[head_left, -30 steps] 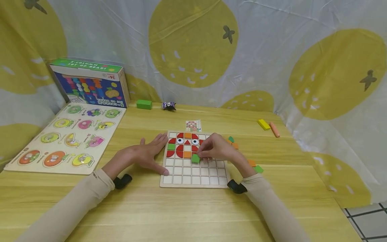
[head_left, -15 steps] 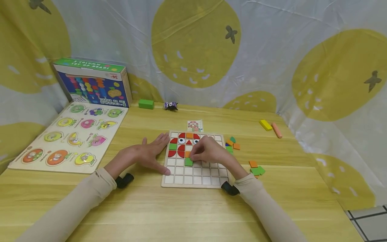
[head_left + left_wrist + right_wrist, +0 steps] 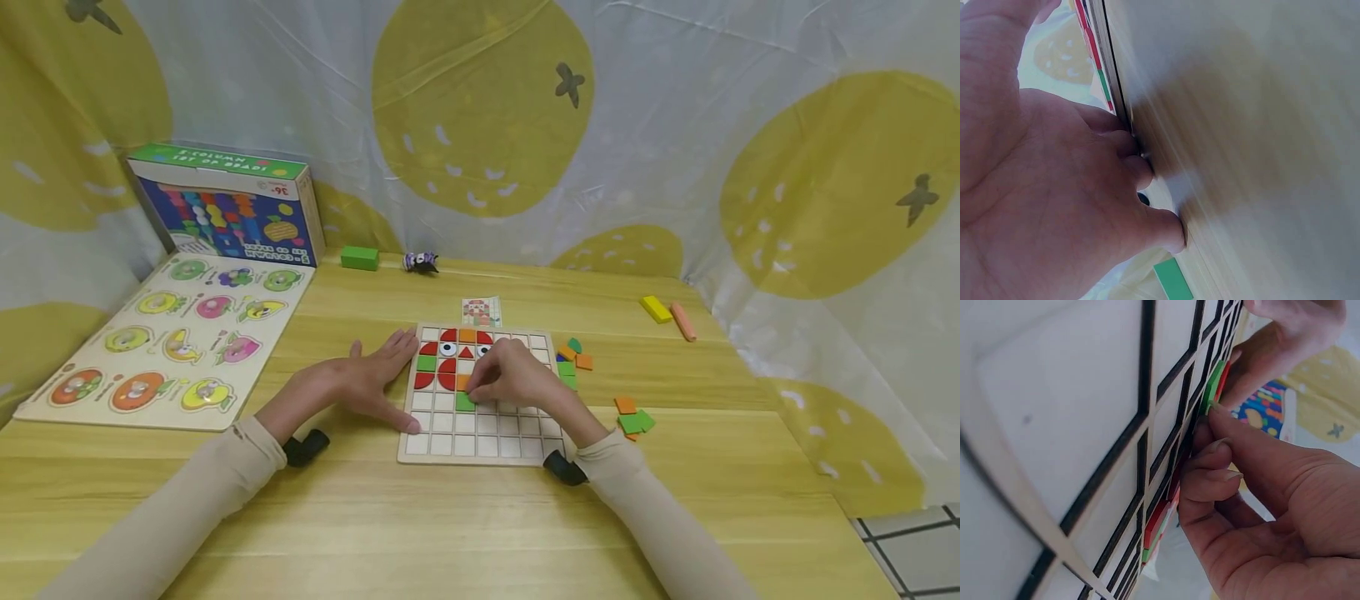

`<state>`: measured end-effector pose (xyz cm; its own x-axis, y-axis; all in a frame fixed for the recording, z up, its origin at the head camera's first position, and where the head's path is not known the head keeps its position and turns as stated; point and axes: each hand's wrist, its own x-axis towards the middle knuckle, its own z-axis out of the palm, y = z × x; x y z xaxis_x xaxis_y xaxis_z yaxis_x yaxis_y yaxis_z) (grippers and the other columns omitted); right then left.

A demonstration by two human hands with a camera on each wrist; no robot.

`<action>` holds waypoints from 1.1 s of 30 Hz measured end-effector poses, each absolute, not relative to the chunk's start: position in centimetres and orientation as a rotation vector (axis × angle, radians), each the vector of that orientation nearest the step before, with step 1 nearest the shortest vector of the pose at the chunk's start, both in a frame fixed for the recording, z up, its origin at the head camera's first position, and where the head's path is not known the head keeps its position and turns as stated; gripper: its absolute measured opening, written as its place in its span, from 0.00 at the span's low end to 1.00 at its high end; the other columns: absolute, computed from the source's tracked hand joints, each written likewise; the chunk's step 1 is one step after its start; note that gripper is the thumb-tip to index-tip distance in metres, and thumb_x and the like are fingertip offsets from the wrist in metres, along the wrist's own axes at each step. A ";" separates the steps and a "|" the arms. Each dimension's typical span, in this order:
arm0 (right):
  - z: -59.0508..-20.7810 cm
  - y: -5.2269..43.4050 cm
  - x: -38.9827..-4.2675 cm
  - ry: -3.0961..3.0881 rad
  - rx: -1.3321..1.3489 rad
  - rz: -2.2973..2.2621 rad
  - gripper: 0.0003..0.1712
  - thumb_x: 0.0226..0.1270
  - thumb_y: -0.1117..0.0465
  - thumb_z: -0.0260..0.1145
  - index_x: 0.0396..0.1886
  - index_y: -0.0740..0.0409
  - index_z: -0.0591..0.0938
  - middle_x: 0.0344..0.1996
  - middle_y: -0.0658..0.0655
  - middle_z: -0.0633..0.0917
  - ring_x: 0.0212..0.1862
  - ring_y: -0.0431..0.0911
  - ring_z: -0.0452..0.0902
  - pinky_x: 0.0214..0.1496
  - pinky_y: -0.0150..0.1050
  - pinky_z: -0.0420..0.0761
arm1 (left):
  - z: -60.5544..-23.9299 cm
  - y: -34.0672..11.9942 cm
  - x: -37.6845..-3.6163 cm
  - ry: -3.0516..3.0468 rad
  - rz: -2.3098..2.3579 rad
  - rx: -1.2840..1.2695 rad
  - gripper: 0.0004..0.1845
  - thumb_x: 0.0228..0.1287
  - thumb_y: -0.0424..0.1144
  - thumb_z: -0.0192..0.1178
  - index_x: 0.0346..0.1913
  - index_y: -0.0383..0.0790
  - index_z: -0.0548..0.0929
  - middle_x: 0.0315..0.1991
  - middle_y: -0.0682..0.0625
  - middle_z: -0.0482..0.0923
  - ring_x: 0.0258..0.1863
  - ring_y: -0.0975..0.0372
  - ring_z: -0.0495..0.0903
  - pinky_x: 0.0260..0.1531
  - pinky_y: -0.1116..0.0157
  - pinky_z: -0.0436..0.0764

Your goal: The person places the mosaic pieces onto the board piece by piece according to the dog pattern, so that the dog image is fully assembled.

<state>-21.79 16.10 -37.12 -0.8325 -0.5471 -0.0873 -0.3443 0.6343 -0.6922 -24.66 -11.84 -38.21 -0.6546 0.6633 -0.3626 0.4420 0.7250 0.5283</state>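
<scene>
jutting left from the right fingers (image 3: 487,388): green tile (image 3: 464,402)

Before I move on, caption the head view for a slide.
Right hand pinches a green tile on the gridded board; left hand touches the board's left edge.

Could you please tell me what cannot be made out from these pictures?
- Head view: squares of the grid board beneath the right hand, which covers them.
- Head view: fine details on the printed card, too small.
- Left wrist view: the rest of the green block, cut off by the bottom edge.
- Right wrist view: part of the left hand, cut off by the top edge.
</scene>
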 end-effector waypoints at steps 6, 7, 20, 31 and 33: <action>-36.9 16.7 -22.1 2.538 -0.729 -1.041 0.02 0.66 0.67 0.80 0.35 0.62 0.94 0.31 0.49 0.92 0.34 0.39 0.84 0.42 0.31 0.85 | -37.5 -11.6 -24.3 2.394 0.480 0.806 0.76 0.56 0.71 0.75 0.87 0.32 0.38 0.88 0.37 0.26 0.87 0.42 0.26 0.73 0.23 0.26; -36.8 17.1 -22.2 2.528 -0.734 -1.057 0.02 0.67 0.66 0.80 0.36 0.61 0.94 0.31 0.48 0.92 0.34 0.40 0.84 0.41 0.32 0.85 | -37.5 -11.6 -24.3 2.396 0.478 0.804 0.75 0.57 0.70 0.75 0.87 0.32 0.38 0.88 0.37 0.26 0.87 0.42 0.27 0.73 0.23 0.26; -34.8 28.5 -24.2 2.598 -0.578 -1.211 0.13 0.71 0.67 0.76 0.52 0.69 0.91 0.46 0.63 0.93 0.44 0.55 0.87 0.45 0.39 0.87 | -37.4 -11.5 -24.3 2.393 0.476 0.809 0.75 0.57 0.72 0.74 0.88 0.33 0.38 0.89 0.38 0.25 0.87 0.42 0.26 0.74 0.25 0.26; -37.1 34.2 -24.9 2.602 -0.512 -1.109 0.13 0.65 0.72 0.79 0.48 0.71 0.89 0.39 0.63 0.89 0.40 0.47 0.82 0.42 0.32 0.82 | -38.2 -11.4 -24.7 2.409 0.463 0.797 0.77 0.55 0.74 0.74 0.88 0.35 0.38 0.89 0.39 0.25 0.88 0.44 0.26 0.75 0.25 0.27; -37.4 34.6 -25.0 2.601 -0.496 -1.112 0.14 0.65 0.71 0.79 0.48 0.71 0.89 0.38 0.61 0.89 0.40 0.46 0.81 0.41 0.31 0.81 | -38.3 -11.5 -24.7 2.407 0.464 0.792 0.77 0.54 0.75 0.74 0.88 0.36 0.38 0.89 0.40 0.25 0.88 0.44 0.26 0.75 0.25 0.27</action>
<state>-25.00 34.64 -37.42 -0.9054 -0.4102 -0.1100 -0.2041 0.6473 -0.7344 -24.74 -11.47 -38.26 -0.6699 0.6262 -0.3988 0.4329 0.7659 0.4755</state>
